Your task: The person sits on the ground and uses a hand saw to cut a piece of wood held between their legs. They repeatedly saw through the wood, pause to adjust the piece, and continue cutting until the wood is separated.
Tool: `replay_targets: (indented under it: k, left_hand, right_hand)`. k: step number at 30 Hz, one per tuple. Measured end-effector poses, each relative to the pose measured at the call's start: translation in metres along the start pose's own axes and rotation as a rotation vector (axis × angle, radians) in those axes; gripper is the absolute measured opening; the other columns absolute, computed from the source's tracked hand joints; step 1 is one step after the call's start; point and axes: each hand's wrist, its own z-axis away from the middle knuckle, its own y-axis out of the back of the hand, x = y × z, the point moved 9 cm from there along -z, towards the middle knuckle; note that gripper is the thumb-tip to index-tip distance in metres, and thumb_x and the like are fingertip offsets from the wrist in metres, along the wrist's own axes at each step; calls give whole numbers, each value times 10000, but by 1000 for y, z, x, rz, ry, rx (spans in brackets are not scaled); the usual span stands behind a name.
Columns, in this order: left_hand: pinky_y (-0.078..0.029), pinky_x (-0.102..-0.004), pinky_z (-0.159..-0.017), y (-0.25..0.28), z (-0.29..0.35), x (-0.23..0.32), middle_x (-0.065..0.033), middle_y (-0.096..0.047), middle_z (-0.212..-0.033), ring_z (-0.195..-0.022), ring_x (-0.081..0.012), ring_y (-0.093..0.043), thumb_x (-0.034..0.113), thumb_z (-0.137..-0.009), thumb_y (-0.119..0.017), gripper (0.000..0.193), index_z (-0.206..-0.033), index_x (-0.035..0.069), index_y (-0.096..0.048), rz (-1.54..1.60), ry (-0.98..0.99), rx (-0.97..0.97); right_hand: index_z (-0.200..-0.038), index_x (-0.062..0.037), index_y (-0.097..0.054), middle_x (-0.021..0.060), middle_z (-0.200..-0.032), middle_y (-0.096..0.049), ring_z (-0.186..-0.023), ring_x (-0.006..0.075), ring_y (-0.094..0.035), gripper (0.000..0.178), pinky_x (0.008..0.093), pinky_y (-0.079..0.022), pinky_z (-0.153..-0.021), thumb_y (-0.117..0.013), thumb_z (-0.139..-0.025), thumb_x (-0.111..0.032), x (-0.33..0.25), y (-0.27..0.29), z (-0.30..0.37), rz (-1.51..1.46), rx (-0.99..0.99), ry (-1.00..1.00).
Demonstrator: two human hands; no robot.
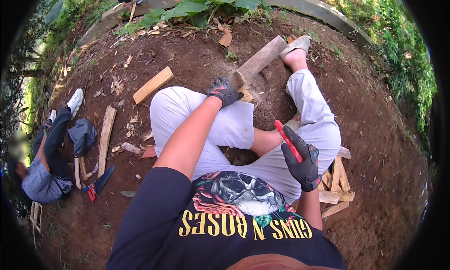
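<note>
My left hand (pixel 224 91), in a dark grey glove, is closed at the near end of the wood in front of my knee. It grips a short wooden block (pixel 240 81), though part of the grip is hidden. Beyond it, a long squared timber (pixel 263 58) slants away to the right, its far end by my foot. My right hand (pixel 302 160), gloved too, is wrapped round a red-handled hand saw (pixel 289 142) above my right leg. The saw's blade is nearly edge-on and shows only as a thin line pointing toward the wood.
A loose board (pixel 153 85) and a longer plank (pixel 107 141) lie to the left. Another red-handled saw (pixel 99 183) rests near a seated person (pixel 44 176). Cut pieces (pixel 336 185) are piled by my right hip. A concrete curb (pixel 328 12) runs behind the leafy plants (pixel 211 7).
</note>
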Motion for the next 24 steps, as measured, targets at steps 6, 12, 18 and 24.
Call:
replay_targets:
  k: [6, 12, 18, 24]
  left_hand:
    - [-363, -512, -1270, -18, -32, -7, -300, -338, -1691, -1566, -440, -374, 681, -874, -757, 1102, -1634, -9, -356, -38, -52, -39]
    - [-398, -470, -1233, -29, -47, 32, -187, -549, -1602, -1492, -352, -505, 467, -1007, -676, 737, -1625, 123, -467, -166, -788, 210]
    - [-473, -488, -1139, -50, -69, 29, -210, -639, -1493, -1376, -407, -592, 453, -983, -703, 598, -1474, 120, -631, -322, -736, 28]
    - [-512, -527, -1025, -8, -44, 3, -245, -694, -1392, -1274, -443, -655, 514, -928, -745, 661, -1414, 71, -672, -191, -340, 98]
  right_hand:
    - [-1568, -229, -590, 121, -1358, -749, -1117, 365, -754, 541, 480, -577, -968, -656, -1035, -290, 2, -65, -119, -38, -22, 152]
    - [-1526, -297, -626, 154, -1378, -725, -1167, 393, -721, 570, 485, -562, -1043, -624, -975, -444, 2, -145, -241, -145, 56, 231]
    - [-1527, -322, -617, 164, -1257, -764, -1075, 392, -736, 510, 519, -588, -954, -608, -1033, -447, 37, -99, -151, -205, 59, 165]
    - [-1556, -356, -585, 59, -1297, -762, -949, 321, -737, 539, 474, -586, -869, -624, -1020, -391, 47, -41, 5, -210, 225, 190]
